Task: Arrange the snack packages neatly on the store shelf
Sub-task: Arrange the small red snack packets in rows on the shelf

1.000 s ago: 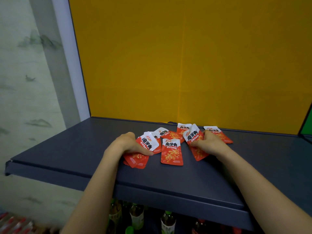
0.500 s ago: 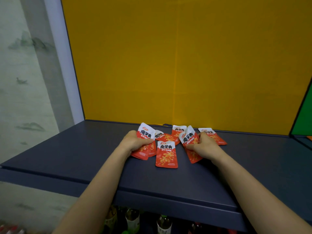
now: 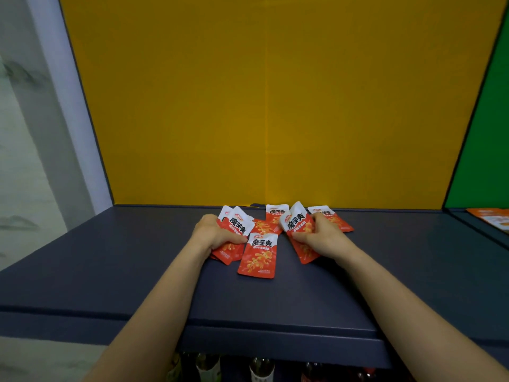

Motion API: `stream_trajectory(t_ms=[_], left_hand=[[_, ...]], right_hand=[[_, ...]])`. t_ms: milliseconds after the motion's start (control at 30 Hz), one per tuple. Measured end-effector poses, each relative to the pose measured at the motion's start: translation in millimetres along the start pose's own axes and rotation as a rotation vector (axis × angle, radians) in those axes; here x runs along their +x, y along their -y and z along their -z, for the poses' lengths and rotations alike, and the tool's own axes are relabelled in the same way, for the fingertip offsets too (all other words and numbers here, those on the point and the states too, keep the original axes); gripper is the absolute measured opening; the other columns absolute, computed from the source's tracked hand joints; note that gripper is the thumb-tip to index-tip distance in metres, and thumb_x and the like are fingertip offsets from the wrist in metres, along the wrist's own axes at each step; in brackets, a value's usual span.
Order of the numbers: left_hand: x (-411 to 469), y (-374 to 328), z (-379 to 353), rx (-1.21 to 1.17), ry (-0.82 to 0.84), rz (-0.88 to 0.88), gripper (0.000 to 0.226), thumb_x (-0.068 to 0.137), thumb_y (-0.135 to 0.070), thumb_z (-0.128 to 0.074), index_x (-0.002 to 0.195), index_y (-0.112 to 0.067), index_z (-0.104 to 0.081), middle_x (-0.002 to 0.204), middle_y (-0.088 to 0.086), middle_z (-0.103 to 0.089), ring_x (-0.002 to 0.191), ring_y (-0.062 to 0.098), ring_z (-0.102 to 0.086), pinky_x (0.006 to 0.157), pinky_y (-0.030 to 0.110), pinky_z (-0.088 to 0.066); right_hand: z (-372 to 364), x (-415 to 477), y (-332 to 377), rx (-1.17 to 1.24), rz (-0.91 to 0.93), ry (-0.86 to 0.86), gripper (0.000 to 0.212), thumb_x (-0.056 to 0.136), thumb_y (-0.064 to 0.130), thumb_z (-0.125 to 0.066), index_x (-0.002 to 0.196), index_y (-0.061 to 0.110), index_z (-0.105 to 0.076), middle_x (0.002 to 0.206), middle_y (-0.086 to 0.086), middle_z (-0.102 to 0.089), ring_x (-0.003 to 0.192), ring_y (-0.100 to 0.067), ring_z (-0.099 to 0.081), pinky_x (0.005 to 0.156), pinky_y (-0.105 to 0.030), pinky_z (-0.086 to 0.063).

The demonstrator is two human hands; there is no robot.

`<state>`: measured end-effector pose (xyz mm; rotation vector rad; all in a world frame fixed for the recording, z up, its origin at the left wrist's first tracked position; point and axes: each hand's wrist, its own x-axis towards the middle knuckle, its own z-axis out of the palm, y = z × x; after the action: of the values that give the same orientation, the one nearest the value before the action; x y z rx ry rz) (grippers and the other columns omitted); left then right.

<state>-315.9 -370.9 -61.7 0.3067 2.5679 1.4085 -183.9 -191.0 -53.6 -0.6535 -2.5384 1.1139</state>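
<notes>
Several small red-and-white snack packages lie on the dark blue shelf (image 3: 110,266), near its yellow back wall. My left hand (image 3: 213,232) grips a small stack of packages (image 3: 237,230), tilted up off the shelf. My right hand (image 3: 322,237) grips another package or two (image 3: 298,226), also lifted at the top. One package (image 3: 259,257) lies flat between my hands. Three more lie behind: one (image 3: 261,226) partly covered in the middle, one (image 3: 276,213) by the wall, and one (image 3: 334,220) past my right hand.
A yellow panel (image 3: 275,106) backs the shelf; a green panel (image 3: 490,133) stands at the right. An orange package (image 3: 493,220) lies on the neighbouring shelf section at far right. Bottles (image 3: 261,369) stand on the level below the shelf's front edge.
My left hand has gathered its packages and tipped them up from lying flat. My right hand keeps its hold on its package. The camera has tilted upward a little.
</notes>
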Motion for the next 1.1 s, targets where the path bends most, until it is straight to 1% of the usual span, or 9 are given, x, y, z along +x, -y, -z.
stream_trajectory(t_ms=[33, 100, 267, 400, 567, 767, 867, 1000, 1100], left_hand=[[-0.2, 2.1, -0.5, -0.08, 0.001, -0.023, 0.035, 0.056, -0.014, -0.088, 0.082, -0.01, -0.065, 0.1, 0.014, -0.069, 0.086, 0.027, -0.065, 0.083, 0.039, -0.055], [1.2, 4.1, -0.1, -0.229, -0.029, -0.087, 0.028, 0.06, -0.004, -0.084, 0.075, -0.016, -0.063, 0.099, 0.015, -0.071, 0.079, 0.027, -0.066, 0.078, 0.039, -0.055], [-4.1, -5.4, 1.7, -0.23, -0.244, -0.307, 0.034, 0.073, -0.018, -0.076, 0.1, -0.015, -0.055, 0.107, 0.011, -0.066, 0.098, 0.029, -0.063, 0.087, 0.047, -0.051], [-30.1, -25.8, -3.4, -0.335, -0.265, -0.42, 0.04, 0.081, -0.016, -0.07, 0.115, -0.013, -0.049, 0.107, 0.005, -0.058, 0.096, 0.023, -0.059, 0.081, 0.037, -0.047], [-78.8, -72.6, -42.4, -0.603, -0.021, -0.401, 0.04, 0.081, -0.014, -0.069, 0.117, -0.017, -0.053, 0.1, 0.004, -0.064, 0.08, 0.015, -0.063, 0.07, 0.031, -0.05], [-146.6, -143.4, -138.9, -0.693, 0.214, -0.399, 0.029, 0.082, -0.012, -0.067, 0.109, -0.017, -0.057, 0.089, -0.002, -0.066, 0.073, 0.012, -0.065, 0.065, 0.025, -0.052], [-176.9, -175.4, -193.8, -0.721, 0.309, -0.367, 0.013, 0.082, -0.015, -0.066, 0.092, -0.022, -0.06, 0.08, -0.005, -0.069, 0.056, 0.003, -0.067, 0.054, 0.021, -0.054], [-212.6, -209.6, -264.3, -0.695, 0.402, -0.335, 0.011, 0.083, -0.017, -0.066, 0.088, -0.023, -0.059, 0.07, -0.008, -0.072, 0.051, 0.002, -0.067, 0.051, 0.02, -0.054], [-233.1, -232.4, -304.9, -0.688, 0.461, -0.297, 0.01, 0.084, -0.017, -0.065, 0.088, -0.024, -0.058, 0.071, -0.005, -0.071, 0.048, 0.002, -0.066, 0.045, 0.017, -0.053]], right_hand=[[0.5, 0.2, -0.4, 0.006, 0.011, -0.023, 0.052, 0.086, 0.029, -0.064, 0.128, 0.005, -0.044, 0.128, -0.01, -0.055, 0.117, -0.025, -0.052, 0.095, -0.035, -0.043], [2.3, -0.7, -1.1, 0.028, 0.035, -0.082, 0.054, 0.085, 0.026, -0.065, 0.13, 0.005, -0.045, 0.128, -0.01, -0.056, 0.118, -0.025, -0.052, 0.095, -0.032, -0.041], [14.7, -8.9, -5.3, 0.268, 0.012, -0.235, 0.038, 0.084, 0.024, -0.067, 0.119, 0.013, -0.056, 0.118, -0.008, -0.063, 0.111, -0.025, -0.059, 0.095, -0.035, -0.046], [44.0, -36.9, -23.6, 0.494, 0.051, -0.268, 0.025, 0.084, 0.019, -0.066, 0.108, 0.02, -0.059, 0.113, -0.007, -0.067, 0.103, -0.023, -0.064, 0.095, -0.043, -0.05], [109.8, -77.2, -62.5, 0.585, 0.054, -0.273, 0.013, 0.084, 0.018, -0.067, 0.095, 0.024, -0.062, 0.105, -0.006, -0.071, 0.097, -0.023, -0.067, 0.094, -0.045, -0.051], [201.8, -122.0, -121.6, 0.562, 0.053, -0.298, 0.008, 0.086, 0.016, -0.065, 0.091, 0.021, -0.062, 0.102, -0.007, -0.071, 0.092, -0.022, -0.068, 0.089, -0.042, -0.054], [260.1, -145.4, -159.1, 0.544, 0.062, -0.334, 0.009, 0.087, 0.013, -0.063, 0.09, 0.021, -0.06, 0.092, -0.003, -0.07, 0.079, -0.013, -0.068, 0.075, -0.033, -0.057], [331.8, -168.2, -212.1, 0.529, 0.04, -0.409, 0.01, 0.088, 0.012, -0.061, 0.098, 0.014, -0.062, 0.082, 0.0, -0.068, 0.062, -0.007, -0.065, 0.051, -0.02, -0.053], [372.6, -173.1, -248.4, 0.529, -0.002, -0.439, 0.021, 0.089, 0.014, -0.061, 0.109, 0.01, -0.061, 0.085, -0.001, -0.068, 0.066, -0.009, -0.066, 0.052, -0.021, -0.053]])
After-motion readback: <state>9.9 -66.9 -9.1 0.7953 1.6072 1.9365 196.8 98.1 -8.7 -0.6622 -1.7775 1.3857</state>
